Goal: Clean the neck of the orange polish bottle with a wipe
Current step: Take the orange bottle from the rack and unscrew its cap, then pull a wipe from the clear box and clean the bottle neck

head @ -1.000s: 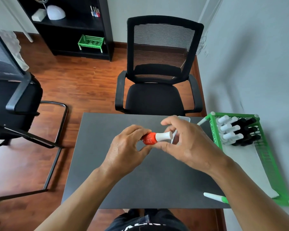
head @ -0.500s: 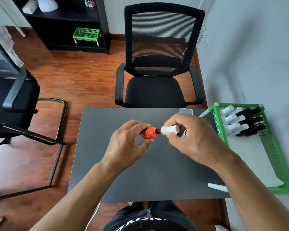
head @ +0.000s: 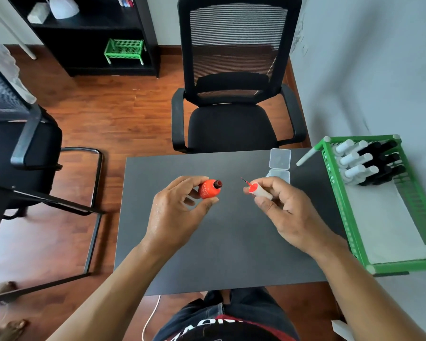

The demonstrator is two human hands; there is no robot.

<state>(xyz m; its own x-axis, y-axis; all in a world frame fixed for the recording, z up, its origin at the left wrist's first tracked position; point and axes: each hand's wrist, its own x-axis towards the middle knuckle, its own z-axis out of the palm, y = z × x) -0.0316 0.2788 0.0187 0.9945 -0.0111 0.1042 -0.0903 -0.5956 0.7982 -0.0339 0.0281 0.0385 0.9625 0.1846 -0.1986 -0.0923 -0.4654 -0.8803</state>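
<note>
Orange polish bottle [head: 209, 190], small, likely glass and slick, sat uncapped in left hand [head: 175, 212], fingers closed round its body above the tabletop [head: 226, 254]; neck exposed. Right hand [head: 284, 212] pinched the cap with wet brush [head: 255, 189]. Open room below; clear box [head: 279, 166] near.

2 hands: left hand [head: 175, 212], right hand [head: 287, 212]. 1 orange polish bottle [head: 209, 189], 1 brush cap [head: 257, 190], 1 clear box [head: 279, 165] beyond right hand, 2 green baskets [head: 343, 193] [head: 124, 48], 2 chairs [head: 234, 77] [head: 17, 134].
</note>
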